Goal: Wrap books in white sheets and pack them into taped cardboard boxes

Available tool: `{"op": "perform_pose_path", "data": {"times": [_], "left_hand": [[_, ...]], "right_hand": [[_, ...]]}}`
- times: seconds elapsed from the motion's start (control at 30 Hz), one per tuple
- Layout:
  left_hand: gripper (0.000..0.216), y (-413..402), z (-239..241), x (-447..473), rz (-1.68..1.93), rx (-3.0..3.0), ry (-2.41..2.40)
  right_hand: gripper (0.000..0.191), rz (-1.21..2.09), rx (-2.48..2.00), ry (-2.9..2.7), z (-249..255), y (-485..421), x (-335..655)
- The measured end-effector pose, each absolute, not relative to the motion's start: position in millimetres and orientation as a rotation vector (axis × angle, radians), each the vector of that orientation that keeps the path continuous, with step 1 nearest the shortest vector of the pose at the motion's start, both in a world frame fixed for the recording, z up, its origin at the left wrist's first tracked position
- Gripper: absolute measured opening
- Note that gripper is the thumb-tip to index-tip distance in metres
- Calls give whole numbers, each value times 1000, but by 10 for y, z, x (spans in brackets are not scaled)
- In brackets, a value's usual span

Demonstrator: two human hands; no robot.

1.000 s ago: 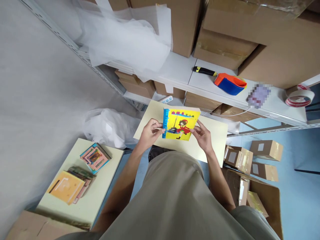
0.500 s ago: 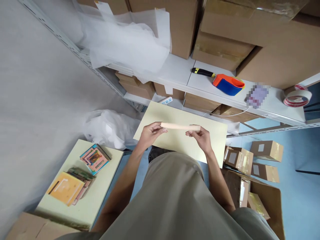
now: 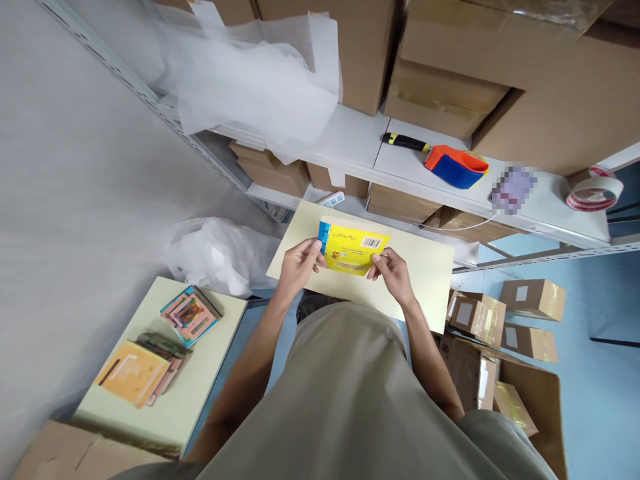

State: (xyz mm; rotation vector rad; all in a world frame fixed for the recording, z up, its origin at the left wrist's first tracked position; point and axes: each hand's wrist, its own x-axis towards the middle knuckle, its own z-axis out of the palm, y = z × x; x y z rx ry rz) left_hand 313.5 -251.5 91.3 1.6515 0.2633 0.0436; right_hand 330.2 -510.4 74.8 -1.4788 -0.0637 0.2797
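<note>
A yellow book (image 3: 353, 250) with a blue strip along its left edge is held tilted above the cream tabletop (image 3: 420, 287). Its cover shows a barcode and a small picture. My left hand (image 3: 300, 265) pinches the book's left edge, thumb on the cover. At the lower right corner, my right hand (image 3: 393, 272) grips it the same way. The fingers behind the book are partly hidden.
Stacked books (image 3: 135, 373) and another pile of books (image 3: 191, 315) lie on a side table (image 3: 170, 427) at left. On the shelf (image 3: 350, 137) are a tape dispenser (image 3: 456, 167) and a tape roll (image 3: 595, 193). Cardboard boxes (image 3: 533, 300) stand at right.
The book, seen edge-on before, has been tipped so its yellow cover faces up toward me. Both hands turned with it and kept their hold.
</note>
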Motion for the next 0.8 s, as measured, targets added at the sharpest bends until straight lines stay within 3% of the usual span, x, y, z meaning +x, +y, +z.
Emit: {"op": "perform_pose_path", "data": {"times": [0.23,0.5,0.7,0.8], "left_hand": [[79,-2434,1006,3103,87,1710,236],[61,-2447,1017,3036,9,1797,211],[27,-2685,1041,2991,-18,2050,-73],[28,-2801,1021,3003,-4,2227,-199]], "right_hand": [[79,452,-1417,-102,597,-5155,3273],[70,609,-1239,34,70,-4846,3364],[74,579,-1117,158,-265,-4602,3371],[68,571,-1117,202,-394,-4556,3317]]}}
